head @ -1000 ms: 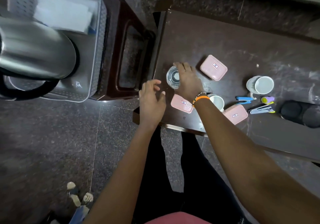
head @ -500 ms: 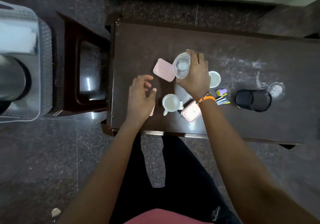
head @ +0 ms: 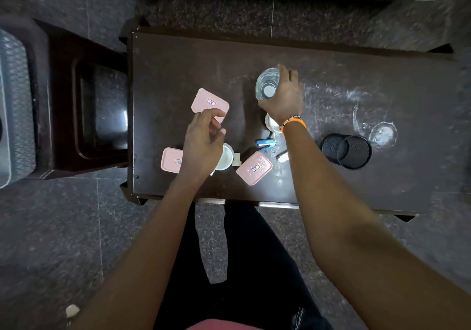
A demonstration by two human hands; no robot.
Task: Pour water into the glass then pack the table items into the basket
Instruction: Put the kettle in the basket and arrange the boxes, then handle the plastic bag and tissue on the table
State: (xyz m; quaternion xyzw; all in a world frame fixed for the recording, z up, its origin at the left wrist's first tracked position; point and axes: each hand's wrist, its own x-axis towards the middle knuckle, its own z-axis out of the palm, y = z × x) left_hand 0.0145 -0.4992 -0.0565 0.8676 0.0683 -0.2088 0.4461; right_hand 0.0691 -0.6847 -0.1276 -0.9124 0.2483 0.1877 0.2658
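Observation:
My right hand [head: 286, 97] grips a clear glass [head: 266, 85] with water in it, over the middle of the dark wooden table [head: 356, 189]. My left hand [head: 204, 141] hovers loosely curled and holds nothing, above a white mug [head: 225, 157]. Three pink lidded boxes lie near it: one at the far side [head: 209, 100], one at the left [head: 170, 160], one at the near side [head: 254, 167]. A second white mug [head: 272, 124] is partly hidden under my right wrist. The grey basket [head: 15, 100] shows at the left edge.
A blue stapler [head: 266, 143] and a small white item [head: 283, 156] lie by my right forearm. A black mesh holder [head: 346, 151] lies on its side at the right, next to a wet ring [head: 382, 132]. A dark stool [head: 84, 105] stands between table and basket.
The view has swung right, so the basket and kettle slid off to the left. My right hand carried the glass from the table's left edge toward its middle. My left hand stayed empty.

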